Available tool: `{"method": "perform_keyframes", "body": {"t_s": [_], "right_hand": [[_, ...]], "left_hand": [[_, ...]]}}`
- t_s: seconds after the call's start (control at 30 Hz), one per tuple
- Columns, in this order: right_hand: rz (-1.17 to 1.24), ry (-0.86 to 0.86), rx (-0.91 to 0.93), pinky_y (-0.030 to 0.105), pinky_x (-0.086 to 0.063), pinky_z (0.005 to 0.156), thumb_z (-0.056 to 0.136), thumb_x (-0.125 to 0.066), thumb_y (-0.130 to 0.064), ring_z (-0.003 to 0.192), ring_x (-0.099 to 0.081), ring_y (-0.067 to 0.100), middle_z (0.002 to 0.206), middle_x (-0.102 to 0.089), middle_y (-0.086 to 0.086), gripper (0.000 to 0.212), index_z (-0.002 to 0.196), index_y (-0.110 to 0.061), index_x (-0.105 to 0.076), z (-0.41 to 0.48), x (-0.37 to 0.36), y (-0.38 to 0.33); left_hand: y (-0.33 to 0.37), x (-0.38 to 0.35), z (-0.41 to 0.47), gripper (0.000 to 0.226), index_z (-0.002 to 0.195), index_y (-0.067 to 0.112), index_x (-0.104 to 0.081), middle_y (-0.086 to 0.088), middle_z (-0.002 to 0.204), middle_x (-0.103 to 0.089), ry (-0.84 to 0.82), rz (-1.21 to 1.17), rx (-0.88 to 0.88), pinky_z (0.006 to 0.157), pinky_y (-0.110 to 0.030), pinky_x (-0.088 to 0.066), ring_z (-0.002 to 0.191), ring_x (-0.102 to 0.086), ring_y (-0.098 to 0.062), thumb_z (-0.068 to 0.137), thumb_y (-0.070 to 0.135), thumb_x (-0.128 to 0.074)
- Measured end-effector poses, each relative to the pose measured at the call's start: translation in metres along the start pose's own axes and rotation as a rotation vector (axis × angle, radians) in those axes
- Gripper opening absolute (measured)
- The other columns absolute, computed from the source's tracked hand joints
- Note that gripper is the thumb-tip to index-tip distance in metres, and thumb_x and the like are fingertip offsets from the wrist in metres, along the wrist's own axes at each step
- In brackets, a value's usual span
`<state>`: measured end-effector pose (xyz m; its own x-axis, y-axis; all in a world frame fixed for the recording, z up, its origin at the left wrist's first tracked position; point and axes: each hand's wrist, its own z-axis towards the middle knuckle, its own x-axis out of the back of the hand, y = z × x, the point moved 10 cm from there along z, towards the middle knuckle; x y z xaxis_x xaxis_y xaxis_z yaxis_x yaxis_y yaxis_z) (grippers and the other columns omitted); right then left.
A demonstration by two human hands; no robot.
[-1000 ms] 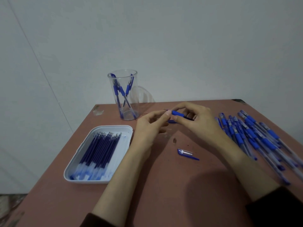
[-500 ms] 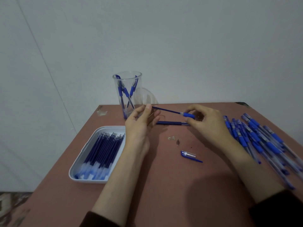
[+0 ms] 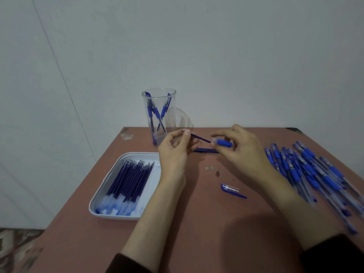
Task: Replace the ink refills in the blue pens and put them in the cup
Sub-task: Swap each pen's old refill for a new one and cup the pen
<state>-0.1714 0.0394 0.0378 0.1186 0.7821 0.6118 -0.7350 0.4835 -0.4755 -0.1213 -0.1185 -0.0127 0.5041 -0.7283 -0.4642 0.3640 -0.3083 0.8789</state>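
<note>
Hands at a reddish-brown table (image 3: 177, 243), head view. Two hands are in frame. The left hand (image 3: 173, 154) pinches the far-left end of one held refill (image 3: 200, 138) between thumb and forefinger, the other fingers loosely curled below. The right hand (image 3: 244, 154) has its fingers curled round one pen barrel (image 3: 223, 143), gripping it at and behind the blue rubber sleeve. Both items are raised above the table, near the cup and to its right, between the two hands. The held refill's long axis runs left to right and slopes down toward the right. Its right end meets the left-facing mouth of the pen barrel, though whether it is inside cannot be told. The barrel's long axis lies roughly left to right, with the sleeve end pointing left.

One loose refill (image 3: 205, 150) lies flat on the table beneath them, long axis left to right. One clear cup (image 3: 158, 97) stands upright at the far edge and holds standing pens (image 3: 157, 112), at least three, crossed and leaning; the exact count is unclear. One white tray (image 3: 154, 172) at near left holds a row of spare refills (image 3: 128, 180), roughly a dozen, lying side by side with metal tips pointing away from the person. One pen cap (image 3: 230, 189) lies alone near the table's middle, and a few small loose parts (image 3: 210, 168) lie just beyond it. A pen pile (image 3: 307, 170), too many and too blurred to count, covers the right side.
</note>
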Motion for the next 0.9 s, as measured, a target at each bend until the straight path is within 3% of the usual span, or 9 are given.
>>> {"method": "perform_keyframes", "body": {"t_s": [0.2,0.3,0.4,0.47,0.57,0.7,0.8,0.9], "right_hand": [[-0.045,-0.044,0.004,0.027,-0.036,0.063,0.084,-0.067,-0.02,0.065,-0.047,0.003,0.075,-0.058,-0.012,0.006,0.083,-0.023,-0.072,0.008,-0.014,-0.003],[-0.139,-0.121,-0.033,0.029,-0.034,0.064,0.086,-0.062,-0.022,0.072,-0.051,0.012,0.077,-0.059,-0.01,0.008,0.084,-0.022,-0.07,0.011,-0.024,0.001],[-0.349,-0.26,-0.022,0.029,-0.028,0.062,0.088,-0.056,-0.021,0.078,-0.051,0.019,0.079,-0.053,-0.008,0.011,0.089,-0.022,-0.067,0.013,-0.043,0.007],[-0.396,-0.323,-0.025,0.027,-0.025,0.058,0.089,-0.055,-0.02,0.076,-0.049,0.018,0.08,-0.05,-0.009,0.012,0.091,-0.024,-0.066,0.014,-0.052,0.012],[-0.452,-0.339,-0.007,0.029,-0.026,0.061,0.088,-0.055,-0.022,0.079,-0.054,0.021,0.083,-0.054,-0.008,0.013,0.091,-0.026,-0.068,0.018,-0.059,0.014],[-0.491,-0.35,-0.006,0.029,-0.025,0.06,0.089,-0.055,-0.023,0.073,-0.048,0.019,0.081,-0.05,-0.009,0.013,0.089,-0.027,-0.067,0.019,-0.062,0.019],[-0.483,-0.323,-0.036,0.028,-0.026,0.064,0.088,-0.055,-0.022,0.074,-0.047,0.018,0.081,-0.051,-0.01,0.014,0.089,-0.029,-0.067,0.019,-0.059,0.024],[-0.48,-0.292,-0.059,0.028,-0.029,0.065,0.088,-0.056,-0.022,0.076,-0.051,0.018,0.087,-0.059,-0.008,0.012,0.09,-0.028,-0.067,0.019,-0.057,0.026]], "left_hand": [[-0.007,0.001,0.0,0.006,0.097,0.002,-0.057,-0.013,0.087,-0.062,-0.009,-0.042,0.074,0.069,-0.02,-0.058,0.066,-0.066,-0.013,0.093,0.007,-0.058],[-0.004,0.009,0.002,0.017,0.109,0.01,-0.056,0.001,0.095,-0.061,0.064,0.049,0.038,0.07,-0.019,-0.056,0.078,-0.066,-0.014,0.093,0.012,-0.059],[0.01,0.018,0.003,0.016,0.106,0.026,-0.054,0.012,0.104,-0.057,0.147,0.151,-0.075,0.093,-0.034,-0.052,0.104,-0.063,-0.019,0.093,0.02,-0.059],[0.014,0.024,0.002,0.013,0.1,0.032,-0.054,0.013,0.103,-0.057,0.19,0.177,-0.084,0.099,-0.04,-0.048,0.109,-0.06,-0.017,0.092,0.023,-0.058],[0.013,0.028,0.003,0.01,0.096,0.034,-0.055,0.009,0.102,-0.059,0.214,0.149,-0.065,0.097,-0.043,-0.049,0.106,-0.06,-0.015,0.091,0.026,-0.059],[0.014,0.029,0.002,0.014,0.106,0.025,-0.055,0.012,0.1,-0.056,0.229,0.119,-0.065,0.075,-0.021,-0.049,0.085,-0.058,-0.001,0.094,0.019,-0.055],[0.015,0.029,0.002,0.017,0.109,0.024,-0.056,0.011,0.102,-0.057,0.232,0.128,-0.063,0.077,-0.024,-0.049,0.09,-0.058,-0.003,0.094,0.017,-0.055],[0.018,0.028,0.001,0.017,0.105,0.027,-0.056,0.014,0.098,-0.057,0.227,0.159,-0.086,0.093,-0.034,-0.05,0.105,-0.058,-0.013,0.092,0.015,-0.056]]}}
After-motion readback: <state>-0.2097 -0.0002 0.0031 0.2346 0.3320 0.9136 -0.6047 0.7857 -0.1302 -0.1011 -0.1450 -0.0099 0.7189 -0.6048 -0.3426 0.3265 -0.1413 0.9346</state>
